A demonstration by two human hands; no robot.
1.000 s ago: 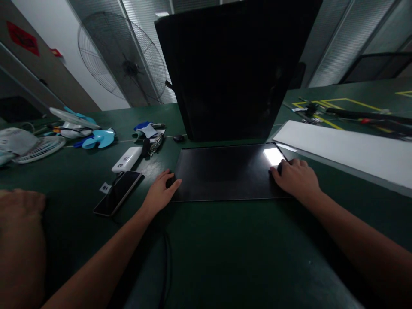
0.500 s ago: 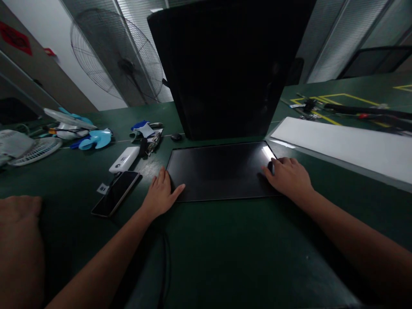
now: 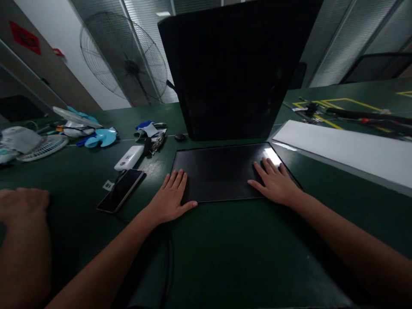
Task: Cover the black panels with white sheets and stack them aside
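Observation:
A thin dark rectangular panel (image 3: 222,171), like a bare screen, lies flat on the green table (image 3: 231,249) in front of me. Over its near left corner my left hand (image 3: 172,197) rests with fingers stretched out, thumb along the near edge. My right hand (image 3: 275,180) lies spread on the panel's right end, fingertips next to a bright reflection. Neither hand grips anything. Directly behind the panel stands a large black upright board (image 3: 234,73), perhaps a monitor, its lower edge close to the panel's far edge.
To the left lie a phone (image 3: 120,191), a white power bank (image 3: 129,157) and keys (image 3: 158,141). Farther left are fan parts (image 3: 101,137). A long white board (image 3: 347,148) lies right, with black cables (image 3: 363,113) behind. Another person's forearm (image 3: 27,244) rests at the left edge.
My right hand has opened from a bent grip at the panel's right side and now lies spread on its surface. My left hand has slid slightly farther over the panel's corner. The view shifted a little.

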